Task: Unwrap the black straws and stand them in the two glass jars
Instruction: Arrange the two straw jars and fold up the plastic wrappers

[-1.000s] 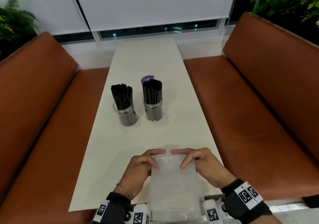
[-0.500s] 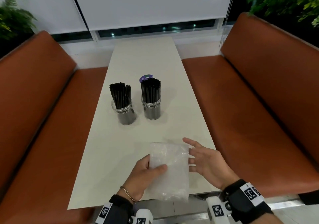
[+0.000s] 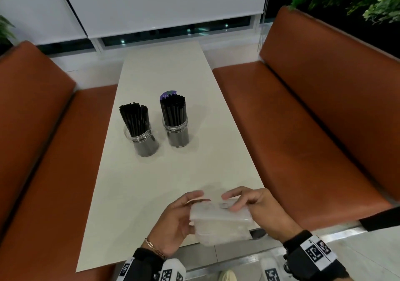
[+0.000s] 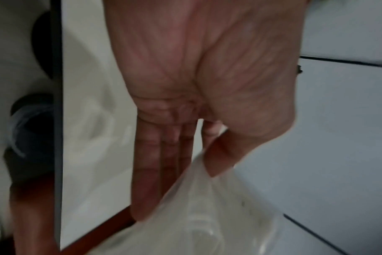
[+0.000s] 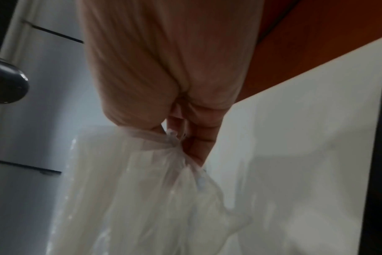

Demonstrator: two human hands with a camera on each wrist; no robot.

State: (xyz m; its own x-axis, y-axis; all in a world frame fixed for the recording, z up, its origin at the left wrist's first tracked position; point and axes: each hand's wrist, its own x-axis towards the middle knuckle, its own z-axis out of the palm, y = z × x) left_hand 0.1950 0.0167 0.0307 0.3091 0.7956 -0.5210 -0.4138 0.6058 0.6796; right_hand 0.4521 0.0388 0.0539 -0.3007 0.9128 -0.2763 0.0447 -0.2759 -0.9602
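Two glass jars stand mid-table, the left jar (image 3: 144,138) and the right jar (image 3: 177,133), each packed with upright black straws (image 3: 134,118). At the table's near edge both hands hold an empty clear plastic wrapper (image 3: 220,224). My left hand (image 3: 179,213) supports its left side, thumb pressing the film against the long fingers (image 4: 155,172). My right hand (image 3: 251,205) pinches the wrapper's top right edge. In the right wrist view its fingers (image 5: 196,138) bunch the wrapper (image 5: 142,189) into a gathered point. No loose straws show.
The cream table (image 3: 164,68) runs away from me between two orange-brown benches (image 3: 303,129). A purple round sticker (image 3: 167,93) lies behind the right jar. Grey floor tiles (image 3: 357,248) show below the near edge. Plants stand in the far corners.
The wrapper was held up flat by my left hand with the right hand open beside it. Now it is folded lower and my right hand pinches its top edge.
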